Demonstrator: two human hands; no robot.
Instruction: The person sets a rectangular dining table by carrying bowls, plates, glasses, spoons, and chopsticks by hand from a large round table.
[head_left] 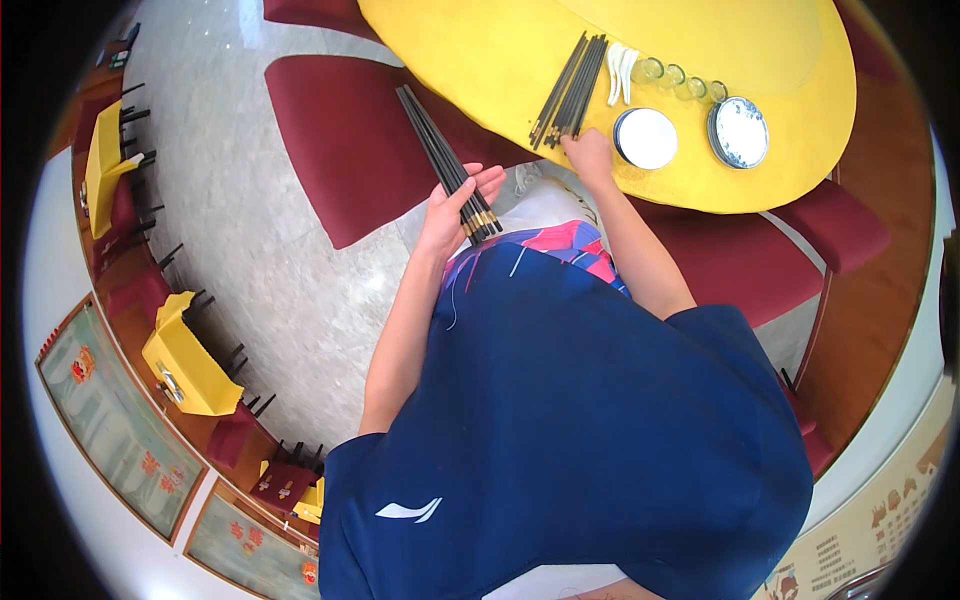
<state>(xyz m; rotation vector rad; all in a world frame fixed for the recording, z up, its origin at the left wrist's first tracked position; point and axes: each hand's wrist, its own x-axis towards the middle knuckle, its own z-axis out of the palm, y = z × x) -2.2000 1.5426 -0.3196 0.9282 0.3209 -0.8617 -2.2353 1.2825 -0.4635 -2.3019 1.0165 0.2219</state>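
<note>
My left hand (452, 212) holds a bundle of black chopsticks (437, 143) with gold bands near their lower ends, off the table's edge; the thumb lies across them and the fingers reach past. On the yellow tablecloth, my right hand (590, 156) pinches at the near ends of another group of black chopsticks (583, 88) lying side by side. Its fingertips are partly hidden, so how many it grips does not show. White spoons (621, 75) lie just right of these chopsticks. A stack of white plates (645, 138) stands beside my right hand.
Several small glasses (674, 77) stand in a row beyond the plates. Another plate stack (738, 132) with a blue-patterned top is farther right. Dark red chairs (345, 140) surround the round yellow table (480, 60). Smaller yellow-covered tables (190, 365) line the left wall.
</note>
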